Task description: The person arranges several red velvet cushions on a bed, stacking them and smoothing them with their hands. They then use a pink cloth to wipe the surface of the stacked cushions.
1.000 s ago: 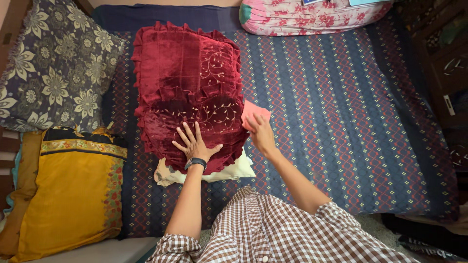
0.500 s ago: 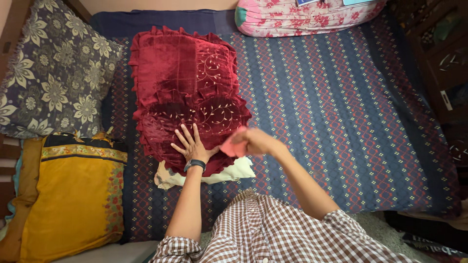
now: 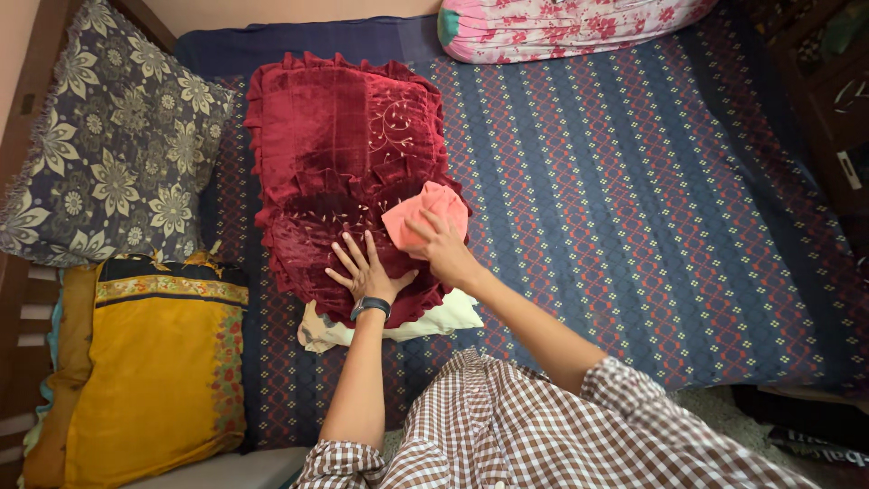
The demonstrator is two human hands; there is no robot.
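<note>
Two hands: both are on the red cushion (image 3: 348, 181), seen from the head camera.
Left hand (image 3: 367, 272): flat, fingers spread wide, pressing the cushion's near end; it holds nothing.
Right hand (image 3: 441, 246): its grip is closed around a pink cloth (image 3: 425, 210), which touches the cushion's right side.
Work so far: the cloth looks to be at the near part; the far part seems left to do.
Cushion: lies on the blue patterned bed (image 3: 634, 208), on top of a cream pillow (image 3: 434, 319).
Containers: none in view.
</note>
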